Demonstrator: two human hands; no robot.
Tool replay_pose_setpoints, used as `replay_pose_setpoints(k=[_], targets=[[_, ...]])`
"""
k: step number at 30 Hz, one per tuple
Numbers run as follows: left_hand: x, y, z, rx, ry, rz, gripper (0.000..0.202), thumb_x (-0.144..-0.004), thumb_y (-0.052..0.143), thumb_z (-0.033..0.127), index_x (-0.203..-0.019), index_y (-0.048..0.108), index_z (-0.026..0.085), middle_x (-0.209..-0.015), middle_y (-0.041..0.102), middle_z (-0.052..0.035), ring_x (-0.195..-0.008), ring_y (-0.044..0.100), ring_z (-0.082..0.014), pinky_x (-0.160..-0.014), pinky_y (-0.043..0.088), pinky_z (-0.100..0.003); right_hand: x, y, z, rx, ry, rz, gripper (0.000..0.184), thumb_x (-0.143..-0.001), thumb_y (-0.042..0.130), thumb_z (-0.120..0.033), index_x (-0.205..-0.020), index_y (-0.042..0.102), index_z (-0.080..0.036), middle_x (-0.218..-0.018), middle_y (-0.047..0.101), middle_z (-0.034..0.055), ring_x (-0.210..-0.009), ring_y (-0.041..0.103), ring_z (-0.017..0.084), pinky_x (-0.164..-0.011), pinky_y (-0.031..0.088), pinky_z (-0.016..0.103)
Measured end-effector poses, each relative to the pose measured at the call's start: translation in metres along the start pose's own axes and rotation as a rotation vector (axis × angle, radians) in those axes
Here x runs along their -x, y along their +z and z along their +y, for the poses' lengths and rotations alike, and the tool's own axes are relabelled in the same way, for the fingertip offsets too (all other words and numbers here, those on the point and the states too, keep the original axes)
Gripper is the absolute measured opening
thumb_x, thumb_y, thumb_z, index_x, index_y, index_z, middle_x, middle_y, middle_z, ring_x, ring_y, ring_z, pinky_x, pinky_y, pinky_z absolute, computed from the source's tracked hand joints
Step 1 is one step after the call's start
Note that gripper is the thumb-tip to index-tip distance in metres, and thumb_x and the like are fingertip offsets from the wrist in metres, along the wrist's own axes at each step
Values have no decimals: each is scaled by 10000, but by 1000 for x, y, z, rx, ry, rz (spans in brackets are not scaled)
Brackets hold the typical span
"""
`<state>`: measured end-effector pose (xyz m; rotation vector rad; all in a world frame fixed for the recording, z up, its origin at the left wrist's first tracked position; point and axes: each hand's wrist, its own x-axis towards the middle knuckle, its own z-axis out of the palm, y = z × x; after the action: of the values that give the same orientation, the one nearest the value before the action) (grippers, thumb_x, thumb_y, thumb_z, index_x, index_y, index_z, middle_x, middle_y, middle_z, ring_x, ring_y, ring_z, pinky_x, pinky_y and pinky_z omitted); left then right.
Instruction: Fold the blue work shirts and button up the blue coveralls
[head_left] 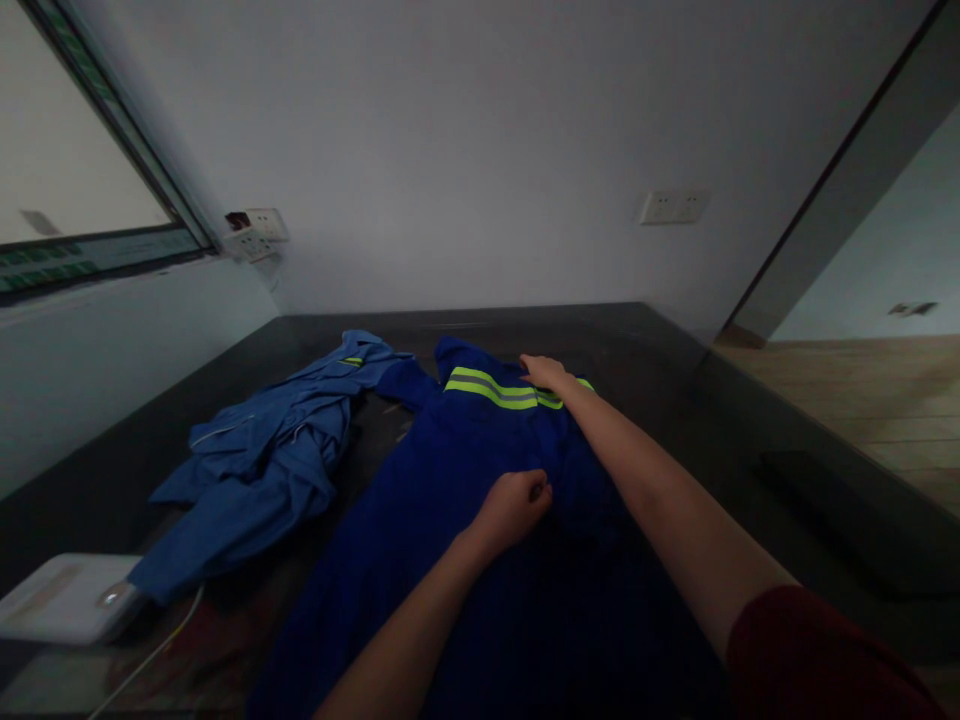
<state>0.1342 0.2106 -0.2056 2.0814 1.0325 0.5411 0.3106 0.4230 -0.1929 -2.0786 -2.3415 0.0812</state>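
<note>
A dark blue work garment (465, 520) with yellow-green reflective stripes (495, 388) lies spread along the dark table (660, 360). My left hand (514, 503) is closed in a pinch on the fabric near the garment's middle. My right hand (545, 372) reaches further, to the far end by the stripes, fingers curled down on the cloth there. A lighter blue garment (262, 470) lies crumpled to the left of both hands.
A white flat device (64, 598) with a white cable (150, 655) sits at the table's near left corner. Wall sockets (255, 235) are at the back left and a second socket plate (673, 206) at the back right. A dark flat object (847, 510) lies at the right edge.
</note>
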Motion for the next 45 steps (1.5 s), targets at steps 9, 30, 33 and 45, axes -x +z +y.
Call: replay_pose_setpoints(k=[9, 30, 33, 45], targets=[[-1, -2, -4, 51, -30, 75, 270, -842, 434, 256, -595, 353, 185, -540, 361, 56, -521, 342, -86, -529, 205, -239, -5, -38, -1, 13, 109, 220, 321, -971, 354, -383, -1221, 513, -259, -1139, 642, 116, -1008, 611, 253, -770, 432, 323], [-93, -52, -72, -168, -83, 349, 233, -880, 431, 239, -654, 451, 185, -662, 481, 19, -638, 476, -120, -601, 290, -232, -121, -78, -38, 30, 6, 482, 345, -987, 328, -330, -1252, 495, -186, -1057, 654, 143, -958, 591, 246, -797, 409, 335], [-93, -49, -75, -262, -66, 337, 240, -884, 450, 254, -656, 489, 187, -716, 507, 1, -680, 501, -129, -623, 310, -233, -105, -38, -37, 46, -79, 410, 374, -950, 433, -361, -1274, 496, -185, -1237, 564, 163, -1143, 487, 279, -931, 366, 404], [-95, -50, -76, -354, -47, 293, 193, -877, 495, 254, -758, 622, 170, -831, 641, -51, -795, 584, -171, -682, 388, -253, 120, -32, -67, -321, -515, 155, 161, -903, 533, -282, -822, 635, -187, -909, 627, 43, -858, 570, 164, -734, 402, 257]])
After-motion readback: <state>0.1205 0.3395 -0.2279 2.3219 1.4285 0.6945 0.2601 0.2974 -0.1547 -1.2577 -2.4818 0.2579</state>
